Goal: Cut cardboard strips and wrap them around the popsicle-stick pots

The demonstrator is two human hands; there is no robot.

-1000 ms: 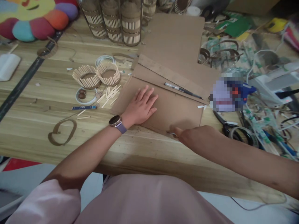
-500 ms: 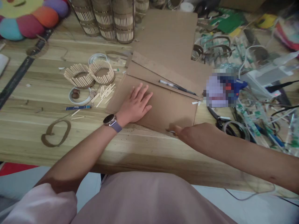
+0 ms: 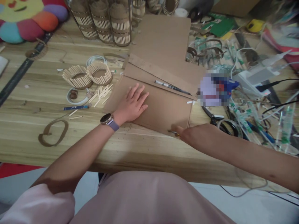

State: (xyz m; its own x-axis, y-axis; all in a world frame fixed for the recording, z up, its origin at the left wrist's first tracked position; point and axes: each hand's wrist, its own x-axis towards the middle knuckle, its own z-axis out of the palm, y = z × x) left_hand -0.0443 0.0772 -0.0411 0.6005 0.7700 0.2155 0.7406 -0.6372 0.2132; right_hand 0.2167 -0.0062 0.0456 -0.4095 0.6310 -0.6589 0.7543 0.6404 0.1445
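Observation:
A brown cardboard sheet lies flat near the front of the wooden table. My left hand rests palm down on it, fingers spread, with a watch on the wrist. At the sheet's near edge, towards its right corner, my right hand is closed around a utility knife. Only its thin blade and a bit of yellow show; most of the knife is hidden in the hand. A pen lies across a narrow cardboard strip beyond my left hand.
On the left are two stick-walled cardboard rings, loose sticks, a tape roll and a curled cardboard strip. Stick-covered cylinders stand at the back. Plastic scraps, cables and a white power strip crowd the right.
My right hand with the utility knife has moved slightly right along the sheet's near edge. My left hand keeps its place on the cardboard. The whole view has shifted a little.

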